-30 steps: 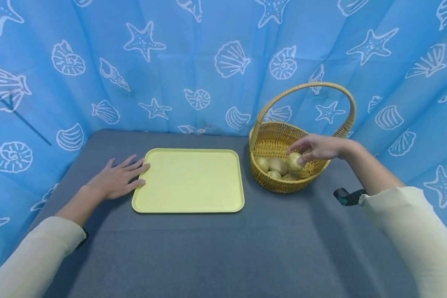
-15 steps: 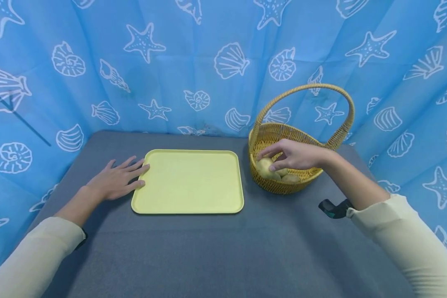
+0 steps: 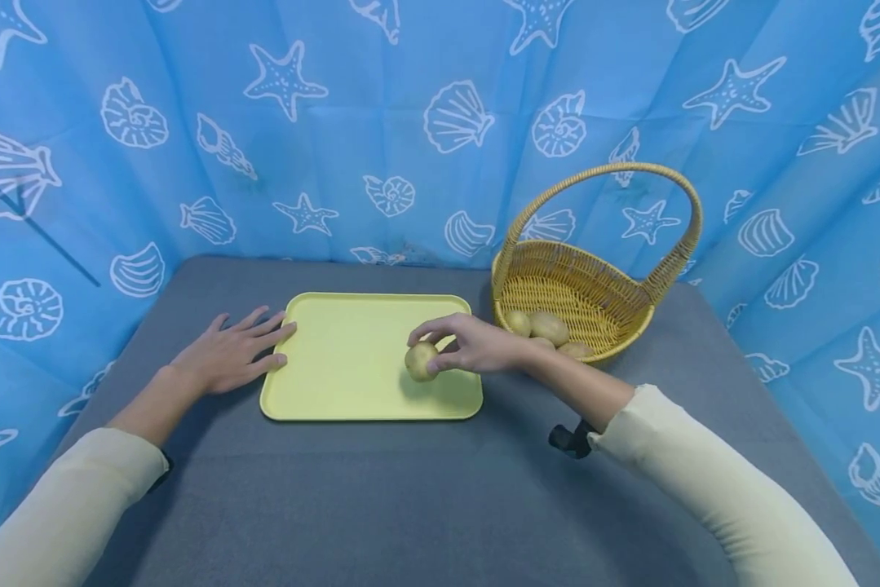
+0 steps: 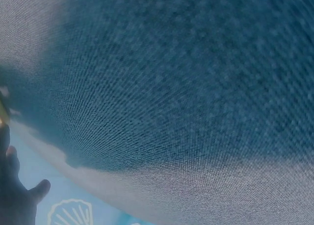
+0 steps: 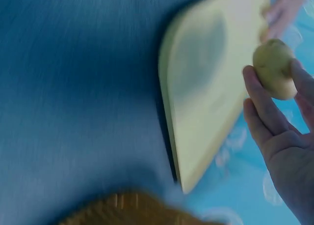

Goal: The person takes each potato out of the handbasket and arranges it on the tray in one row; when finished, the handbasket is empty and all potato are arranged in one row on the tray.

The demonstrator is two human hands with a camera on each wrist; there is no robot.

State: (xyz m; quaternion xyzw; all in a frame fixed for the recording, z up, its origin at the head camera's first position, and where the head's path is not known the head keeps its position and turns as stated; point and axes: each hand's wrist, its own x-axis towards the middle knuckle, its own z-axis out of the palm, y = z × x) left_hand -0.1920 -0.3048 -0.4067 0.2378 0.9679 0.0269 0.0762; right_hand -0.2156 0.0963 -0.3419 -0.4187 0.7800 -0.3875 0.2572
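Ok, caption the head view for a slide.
Right hand holds a potato over the yellow tray; left hand touches its edge.

The tray is plain pale yellow-green with no pattern. The potato held in the right hand is dull yellow-tan; the potatoes in the basket are the same colour. The basket at far right is golden-tan woven wicker, handle included. The table cover is plain dark grey-blue fabric with a fine weave. The backdrop is bright blue, printed with white outlines of starfish and seashells. Both sleeves are plain cream.
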